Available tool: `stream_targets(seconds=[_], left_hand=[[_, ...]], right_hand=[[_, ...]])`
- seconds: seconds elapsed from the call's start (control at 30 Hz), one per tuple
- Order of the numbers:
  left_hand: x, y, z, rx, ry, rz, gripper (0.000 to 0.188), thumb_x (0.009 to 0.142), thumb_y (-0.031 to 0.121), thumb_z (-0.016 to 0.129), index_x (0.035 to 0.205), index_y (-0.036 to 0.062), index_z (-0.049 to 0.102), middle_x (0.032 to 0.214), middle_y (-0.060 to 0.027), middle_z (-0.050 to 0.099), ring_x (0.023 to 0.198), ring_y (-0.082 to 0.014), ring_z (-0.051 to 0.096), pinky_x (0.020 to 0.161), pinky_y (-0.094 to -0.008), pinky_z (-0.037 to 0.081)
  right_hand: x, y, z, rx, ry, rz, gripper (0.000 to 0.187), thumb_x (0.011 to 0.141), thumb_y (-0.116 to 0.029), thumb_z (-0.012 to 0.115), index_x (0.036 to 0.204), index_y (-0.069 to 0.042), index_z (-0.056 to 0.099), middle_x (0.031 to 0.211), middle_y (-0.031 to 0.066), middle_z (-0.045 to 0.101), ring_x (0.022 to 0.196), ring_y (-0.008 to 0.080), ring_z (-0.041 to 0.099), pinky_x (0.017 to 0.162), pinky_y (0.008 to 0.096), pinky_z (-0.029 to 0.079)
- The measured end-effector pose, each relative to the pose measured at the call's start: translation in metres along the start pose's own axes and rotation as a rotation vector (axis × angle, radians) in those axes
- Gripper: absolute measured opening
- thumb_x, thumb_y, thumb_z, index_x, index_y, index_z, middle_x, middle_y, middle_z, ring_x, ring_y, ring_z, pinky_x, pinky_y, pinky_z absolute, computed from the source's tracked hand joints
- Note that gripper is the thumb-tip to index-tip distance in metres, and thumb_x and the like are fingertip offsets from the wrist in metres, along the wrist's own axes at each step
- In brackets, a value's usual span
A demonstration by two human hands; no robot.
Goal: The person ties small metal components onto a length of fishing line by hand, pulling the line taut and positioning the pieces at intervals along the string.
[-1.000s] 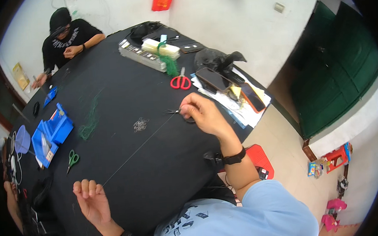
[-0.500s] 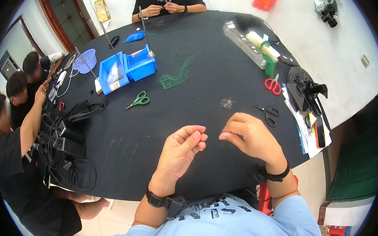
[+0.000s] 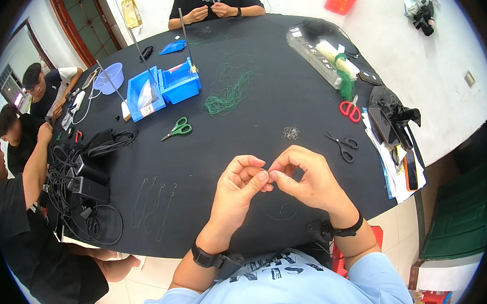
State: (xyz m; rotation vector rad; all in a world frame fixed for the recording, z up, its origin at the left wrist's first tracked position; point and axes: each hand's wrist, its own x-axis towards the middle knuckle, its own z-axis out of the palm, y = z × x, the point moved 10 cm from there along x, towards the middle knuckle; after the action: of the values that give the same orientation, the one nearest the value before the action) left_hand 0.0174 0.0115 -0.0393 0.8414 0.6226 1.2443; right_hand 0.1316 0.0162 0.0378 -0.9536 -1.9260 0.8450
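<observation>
grip state: the fingertips of the left hand (image 3: pixel 233 187) and the right hand (image 3: pixel 306 176), apart half a second ago, now meet. thumbs and fingers are pinched together, judged to be grasping a fine line (image 3: pixel 281 219); the pinched section is too small to identify. effect on the work: both hands now bear on one short section, which suggests close two-handed handling rather than the pulling taut seen one second ago.

line condition: the visible part forms a slack, open curl just on the body side of the grip. it is thin and dull grey-green, faint against the black tablecloth (image 3: pixel 209 140). whether it runs unbroken into the pinch cannot be told.

surroundings, near to far: to the left of the grip, several laid-out strands (image 3: pixel 172 200) lie lengthwise, side by side. to the right and ahead, black scissors (image 3: pixel 343 145) rest with blades parted. directly ahead of the right hand is a small heap of hook-like metal pieces (image 3: pixel 292 132). farther ahead and left are green-handled scissors (image 3: pixel 182 129), then a loose green line tangle (image 3: pixel 226 102).
</observation>
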Motion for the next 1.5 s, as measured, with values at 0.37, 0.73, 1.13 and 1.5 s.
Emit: stream_targets(seconds=[0.37,0.73,1.13,1.5], left_hand=[[-0.001,0.000,0.004,0.062,0.020,0.032,0.019,0.090,0.006,0.063,0.106,0.0035,0.054,0.093,-0.0093,0.068,0.084,-0.0129,0.064,0.077,-0.0259,0.052],[-0.001,-0.016,0.001,0.213,0.017,-0.149,0.017,0.091,0.014,0.064,0.102,0.0007,0.065,0.088,-0.0064,0.067,0.078,-0.0094,0.062,0.066,-0.0209,0.048],[-0.004,-0.014,-0.001,0.248,0.068,-0.112,0.015,0.090,0.013,0.065,0.099,0.0014,0.064,0.086,-0.0024,0.065,0.075,-0.0066,0.059,0.058,-0.0176,0.039],[0.006,-0.007,-0.012,-0.069,0.143,-0.090,0.012,0.093,0.013,0.061,0.099,0.0030,0.061,0.081,-0.0040,0.064,0.061,-0.0062,0.050,0.055,-0.0195,0.040]], right_hand=[[-0.004,0.009,-0.001,0.026,0.009,0.068,0.010,0.078,-0.006,0.066,0.086,0.000,0.063,0.079,0.0069,0.060,0.069,0.0142,0.061,0.063,0.0270,0.050],[-0.005,0.009,-0.006,-0.049,0.092,0.009,0.008,0.079,0.001,0.062,0.086,0.001,0.058,0.082,0.0076,0.058,0.064,0.0143,0.061,0.058,0.0268,0.050],[-0.009,0.028,-0.020,-0.159,0.267,-0.003,0.008,0.079,0.000,0.063,0.086,0.000,0.059,0.079,0.0076,0.058,0.063,0.0158,0.059,0.058,0.0276,0.049],[-0.023,0.063,0.021,-0.232,-0.303,0.141,0.013,0.084,-0.015,0.066,0.088,-0.003,0.066,0.083,0.0122,0.064,0.084,0.0295,0.060,0.077,0.0373,0.047]])
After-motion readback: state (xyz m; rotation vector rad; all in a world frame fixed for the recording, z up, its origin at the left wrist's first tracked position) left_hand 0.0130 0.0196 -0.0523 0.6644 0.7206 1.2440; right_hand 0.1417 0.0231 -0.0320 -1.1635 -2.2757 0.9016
